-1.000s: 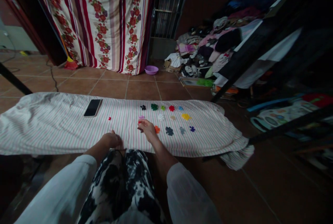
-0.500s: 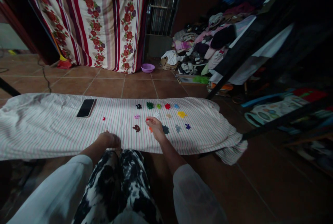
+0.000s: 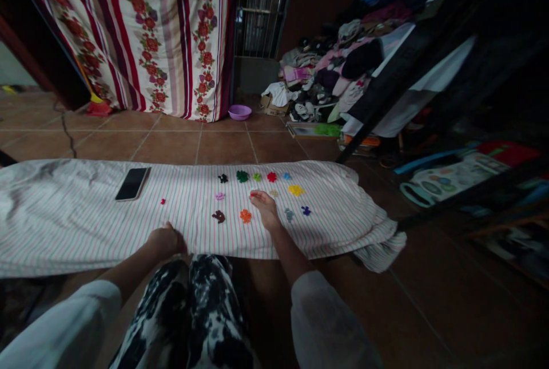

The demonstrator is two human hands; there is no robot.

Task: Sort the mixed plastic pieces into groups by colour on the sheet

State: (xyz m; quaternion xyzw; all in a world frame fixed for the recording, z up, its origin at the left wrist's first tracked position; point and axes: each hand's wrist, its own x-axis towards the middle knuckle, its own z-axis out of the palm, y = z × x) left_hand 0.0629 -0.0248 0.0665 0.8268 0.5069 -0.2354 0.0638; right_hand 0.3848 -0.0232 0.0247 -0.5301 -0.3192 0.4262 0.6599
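Note:
My right hand (image 3: 265, 207) hovers over the small coloured piles, its fingertips pinched on a tiny red piece (image 3: 252, 194). Just left of and below it lies an orange pile (image 3: 245, 216); a beige pile (image 3: 273, 193) shows to its right. The white and dark grey piles are mostly covered by this hand and wrist. At the cloth's near edge, my left hand (image 3: 165, 239) is curled closed with the thumb on top; whatever it may hold is hidden. Beyond it a small loose red bit (image 3: 163, 201) lies alone.
More piles surround my right hand: red (image 3: 271, 177), dark green (image 3: 242, 176), yellow (image 3: 296, 190), brown (image 3: 218, 217) and several others. A phone (image 3: 132, 184) lies left on the striped cloth (image 3: 86, 226). Past the table are a purple basin (image 3: 239, 112) and heaped clothes (image 3: 326, 71).
My right hand has shifted slightly right from beside the orange pile, uncovering it, with the red piece still pinched. My left hand has drawn a little left and nearer. The view has shifted slightly.

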